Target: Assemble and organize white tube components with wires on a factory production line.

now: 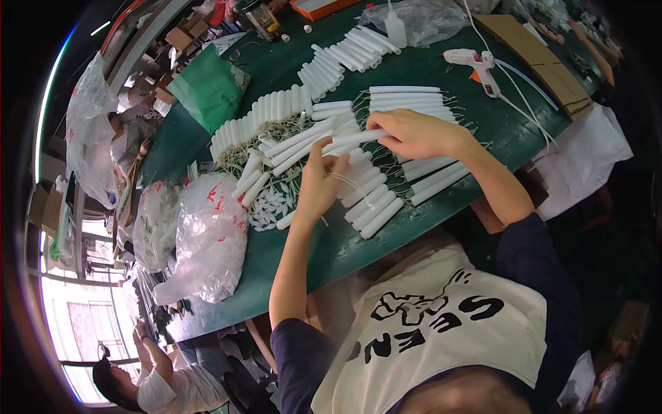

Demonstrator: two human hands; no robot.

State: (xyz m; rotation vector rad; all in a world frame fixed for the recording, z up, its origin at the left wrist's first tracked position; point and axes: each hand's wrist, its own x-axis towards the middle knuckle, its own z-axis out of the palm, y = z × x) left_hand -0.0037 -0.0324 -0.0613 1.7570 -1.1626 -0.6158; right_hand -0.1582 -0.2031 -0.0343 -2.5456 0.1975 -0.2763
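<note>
A slim white tube lies between my two hands above the middle of the table. My right hand pinches its right end with thumb and fingertips. At its left end my left hand is closed, fingers curled round the tube, and a thin pale cord loops out beside that hand. Beneath and around the hands lie rows of similar white tubes, many trailing thin cords. More tubes with cords lie just beyond my right hand. Small white leaf-shaped pieces are heaped left of my left wrist.
A white glue gun with its cable lies at the far right, near a cardboard piece. Clear plastic bags bulge at the table's left edge. A green bag and a squeeze bottle stand farther back. Another person sits lower left.
</note>
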